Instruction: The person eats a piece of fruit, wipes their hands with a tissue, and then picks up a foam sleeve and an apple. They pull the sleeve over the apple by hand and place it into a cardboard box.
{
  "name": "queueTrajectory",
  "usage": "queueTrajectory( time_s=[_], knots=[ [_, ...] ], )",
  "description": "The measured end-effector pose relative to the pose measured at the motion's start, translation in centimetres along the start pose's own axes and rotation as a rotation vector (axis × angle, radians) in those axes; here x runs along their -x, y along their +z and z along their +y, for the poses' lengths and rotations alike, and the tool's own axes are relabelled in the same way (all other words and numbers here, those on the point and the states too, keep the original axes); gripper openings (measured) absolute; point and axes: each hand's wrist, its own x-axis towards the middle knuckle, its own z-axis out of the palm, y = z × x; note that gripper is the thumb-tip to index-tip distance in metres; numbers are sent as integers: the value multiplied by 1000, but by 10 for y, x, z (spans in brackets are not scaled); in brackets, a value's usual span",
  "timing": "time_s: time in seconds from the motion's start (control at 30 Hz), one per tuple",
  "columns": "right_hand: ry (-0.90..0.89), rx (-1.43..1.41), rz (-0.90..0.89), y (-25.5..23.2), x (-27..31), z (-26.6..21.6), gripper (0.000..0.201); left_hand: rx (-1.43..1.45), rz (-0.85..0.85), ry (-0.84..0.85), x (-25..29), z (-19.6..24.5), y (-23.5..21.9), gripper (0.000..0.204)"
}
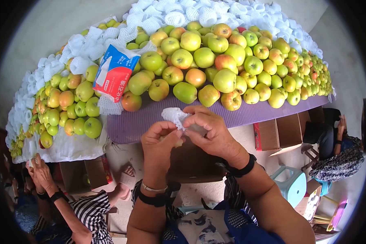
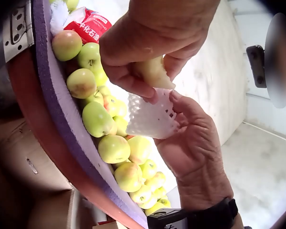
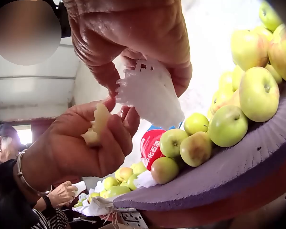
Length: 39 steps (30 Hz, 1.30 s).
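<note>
My left hand (image 1: pixel 158 142) (image 3: pixel 78 143) grips a pale, peeled-looking piece of fruit (image 2: pixel 155 74) (image 3: pixel 101 121), curled into the palm. Its thumb and fingertip also meet the edge of a white foam net sleeve (image 1: pixel 175 117) (image 2: pixel 150 114) (image 3: pixel 155 93). From the other side my right hand (image 1: pixel 211 132) (image 2: pixel 193 148) pinches that sleeve between thumb and fingers. In the right wrist view the sleeve hangs below the right hand (image 3: pixel 133 33), its cut edge towards the left fingertips. Both hands are held up in front of the table edge; whether anything is inside the sleeve cannot be told.
Green-red apples (image 1: pixel 203 57) lie heaped on a purple ribbed mat (image 1: pixel 232 116), with white foam sleeves (image 1: pixel 179 16) piled behind. A red-and-blue packet (image 1: pixel 116 73) lies on them. Cardboard boxes (image 1: pixel 288 130) stand below; people sit at either side, near a light-blue stool (image 1: pixel 290 185).
</note>
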Motion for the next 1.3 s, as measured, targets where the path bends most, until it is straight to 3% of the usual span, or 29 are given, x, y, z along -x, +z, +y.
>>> queueTrajectory(
  time_s=[0.43, 0.53, 0.77, 0.9, 1.1, 1.2, 1.27, 1.3],
  knots=[
    [-99, 90, 32, -3, 2, 4, 20, -2, 41, -19, -2, -4, 11, 13],
    [-5, -4, 42, -7, 5, 5, 18, 16, 43, -61, 0, -3, 9, 10],
    [325, -437, 318, -18, 8, 23, 10, 174, -72, -209, 3, 4, 7, 10],
    [535, -817, 465, -27, 2, 23, 9, 358, -169, -211, 2, 0, 4, 4],
    [420, -1186, 458, -30, 0, 23, 10, 387, -177, -237, 0, -4, 2, 6],
    [354, -1077, 476, -34, -2, 20, 10, 330, -181, -309, 1, -5, 1, 7],
    [295, -695, 487, -34, -1, 17, 10, 281, -183, -345, 1, -3, 5, 9],
    [263, -504, 489, -34, -2, 16, 11, 199, -82, -233, 1, -2, 7, 10]
  ],
)
